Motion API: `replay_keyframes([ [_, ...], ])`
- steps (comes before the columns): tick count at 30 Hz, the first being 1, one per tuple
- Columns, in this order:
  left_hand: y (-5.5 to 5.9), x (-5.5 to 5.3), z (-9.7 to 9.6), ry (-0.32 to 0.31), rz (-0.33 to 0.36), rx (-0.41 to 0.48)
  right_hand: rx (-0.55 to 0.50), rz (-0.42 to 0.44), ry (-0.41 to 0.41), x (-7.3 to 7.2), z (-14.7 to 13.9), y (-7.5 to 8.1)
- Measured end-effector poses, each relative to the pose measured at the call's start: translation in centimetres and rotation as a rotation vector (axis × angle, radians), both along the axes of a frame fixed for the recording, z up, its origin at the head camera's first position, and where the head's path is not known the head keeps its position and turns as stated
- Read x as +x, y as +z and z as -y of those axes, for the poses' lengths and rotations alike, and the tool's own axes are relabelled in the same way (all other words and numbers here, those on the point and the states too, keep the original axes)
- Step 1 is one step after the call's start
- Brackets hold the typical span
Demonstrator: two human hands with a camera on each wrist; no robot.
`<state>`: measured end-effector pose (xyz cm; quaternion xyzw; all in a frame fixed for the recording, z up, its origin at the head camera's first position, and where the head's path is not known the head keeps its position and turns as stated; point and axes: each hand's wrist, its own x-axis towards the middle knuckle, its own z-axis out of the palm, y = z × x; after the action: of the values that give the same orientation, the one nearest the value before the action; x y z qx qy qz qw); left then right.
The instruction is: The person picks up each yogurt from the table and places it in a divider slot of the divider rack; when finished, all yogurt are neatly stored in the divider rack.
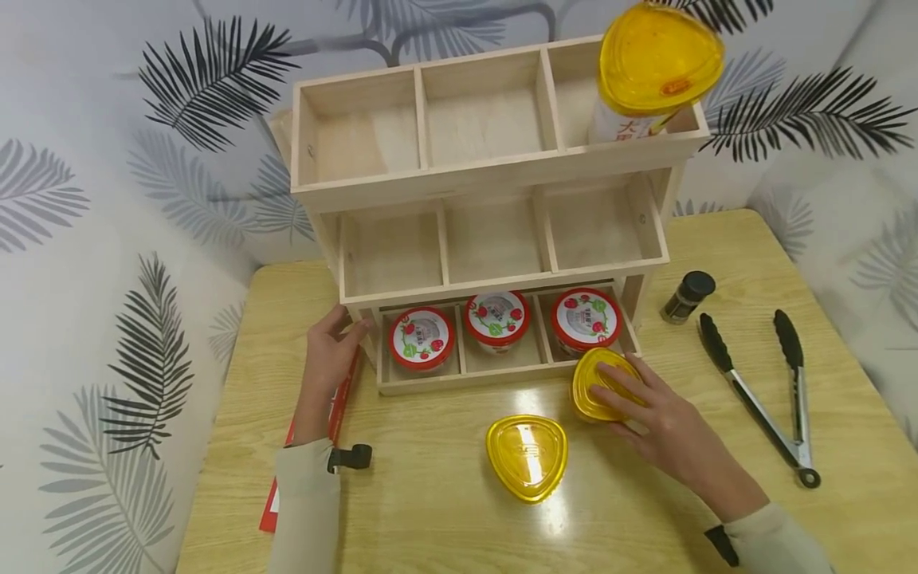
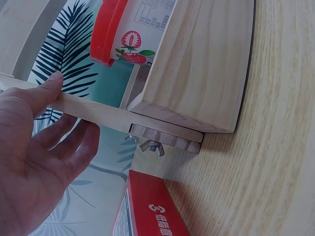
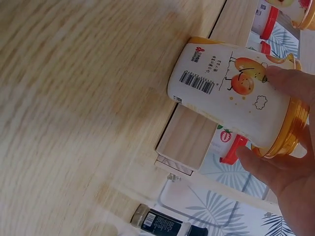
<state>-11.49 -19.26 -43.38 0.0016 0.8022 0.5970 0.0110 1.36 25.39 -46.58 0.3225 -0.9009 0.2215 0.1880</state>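
Hands first: the left hand [image 1: 333, 347] grips the left upright [image 2: 98, 110] of the wooden rack, thumb on one side and fingers on the other; the right hand [image 1: 663, 426] holds a yellow-lidded jar [image 3: 231, 93] around its lid, in front of the rack's lower right corner. Whether that jar's base touches the counter [image 1: 430, 502], I cannot tell.

On the counter stands the wooden rack [image 1: 495, 171], three tiers of trays, each split into three compartments. To the rack's left lies a red box [image 2: 150, 206], partly hidden by the left forearm in the head view. Well to the rack's right, black-tipped tongs [image 1: 763, 417] lie spread apart.

A second yellow-lidded jar [image 1: 527, 458] is on the counter in front of the rack, and a third [image 1: 660, 60] stands in the rack's top right compartment. Three red-lidded tubs, left [image 1: 421, 339], middle [image 1: 497, 315] and right [image 1: 586, 319], each fill one compartment of the rack's bottom tier. Smallest, a black-capped bottle [image 1: 688, 296] stands near the rack's right side.
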Motion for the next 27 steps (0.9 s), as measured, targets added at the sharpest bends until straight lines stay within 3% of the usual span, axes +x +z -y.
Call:
replay_keyframes([
  [5, -0.4, 0.0, 0.2, -0.005, -0.011, -0.013, 0.013, -0.016, -0.003, 0.0, 0.0, -0.2],
  [10, -2.3, -0.9, 0.9, -0.008, -0.036, 0.009, -0.009, -0.043, -0.008, -0.1, 0.3, -0.1],
  [14, -3.5, -1.3, 1.2, -0.002, -0.057, 0.013, -0.047, -0.062, 0.005, -0.2, 0.6, 1.4],
  [19, -3.8, -1.2, 1.3, 0.001, -0.09, 0.002, -0.067, -0.092, 0.021, -0.6, 1.4, 5.1],
  [27, -3.8, -1.4, 1.2, -0.009, -0.107, 0.026, -0.113, -0.231, 0.118, -2.3, 4.0, 13.8],
])
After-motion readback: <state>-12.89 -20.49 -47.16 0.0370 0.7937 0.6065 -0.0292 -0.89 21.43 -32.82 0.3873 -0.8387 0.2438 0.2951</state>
